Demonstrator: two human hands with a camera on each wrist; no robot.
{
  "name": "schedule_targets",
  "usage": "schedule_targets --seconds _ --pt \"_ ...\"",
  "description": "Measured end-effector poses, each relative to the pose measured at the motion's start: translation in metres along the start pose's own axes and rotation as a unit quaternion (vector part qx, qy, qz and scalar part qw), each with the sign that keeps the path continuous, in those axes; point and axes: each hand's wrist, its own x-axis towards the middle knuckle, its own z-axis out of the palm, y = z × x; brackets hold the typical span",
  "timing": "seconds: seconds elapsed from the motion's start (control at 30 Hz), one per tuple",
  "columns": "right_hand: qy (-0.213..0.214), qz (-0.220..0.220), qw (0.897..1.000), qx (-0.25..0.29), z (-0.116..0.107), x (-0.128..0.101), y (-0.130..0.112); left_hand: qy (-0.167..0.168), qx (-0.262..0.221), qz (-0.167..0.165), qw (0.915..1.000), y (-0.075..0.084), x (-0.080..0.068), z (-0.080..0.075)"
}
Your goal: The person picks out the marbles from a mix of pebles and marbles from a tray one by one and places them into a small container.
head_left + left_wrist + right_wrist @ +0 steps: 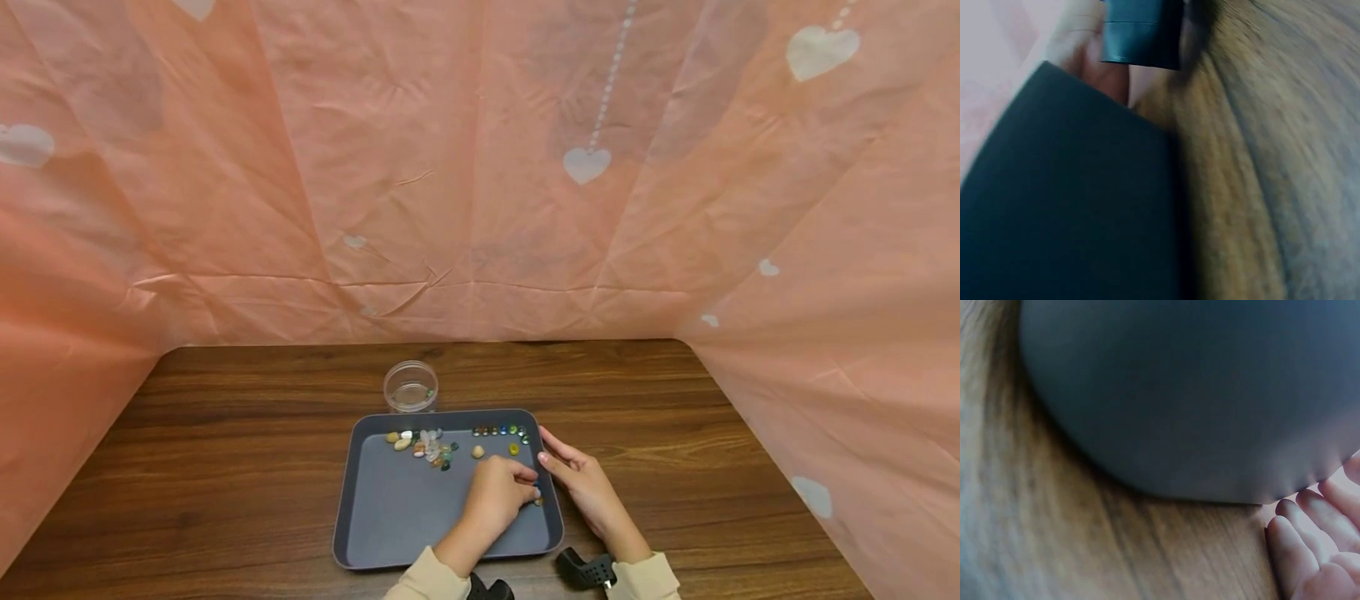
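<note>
While the left hand (501,493) reaches across the grey tray (397,517), its fingers are curled over the tray floor near the right wall, pinching something small that is too hidden to name. The right hand (581,483) lies with straight fingers along the outside of the tray's right rim, touching it, its palm on the wooden worktop (225,450). A heap of mixed stones (429,446) sits in the far part of the tray, and a short row of small glass beads (498,430) runs along the far wall, with one yellow bead (513,448) just in front of the row. A clear round jar (410,386) stands on the worktop just beyond the tray's far edge. Pink sheeting with white hearts (480,167) hangs behind and to both sides. Both wrist views are blurred, showing only tray, wood and fingers (1310,544).
</note>
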Motion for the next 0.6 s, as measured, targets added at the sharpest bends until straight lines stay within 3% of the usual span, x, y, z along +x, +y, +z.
schedule_targets --seconds 0.23,0.37,0.5,0.6 --pt "0.011 0.004 1.0 -0.009 -0.001 0.0 0.0 0.035 0.061 0.022 0.9973 0.001 -0.001 0.008" --pt "0.012 0.001 1.0 -0.01 -0.002 0.0 0.0 0.047 0.067 0.026 0.9963 0.0 0.0 0.01" --pt "0.01 0.002 1.0 -0.009 -0.001 0.0 0.001 0.044 0.032 0.019 0.9984 -0.003 0.002 0.005" --pt "0.009 0.002 1.0 -0.007 0.0 0.001 0.002 0.023 -0.064 -0.011 0.9976 -0.004 0.003 -0.006"
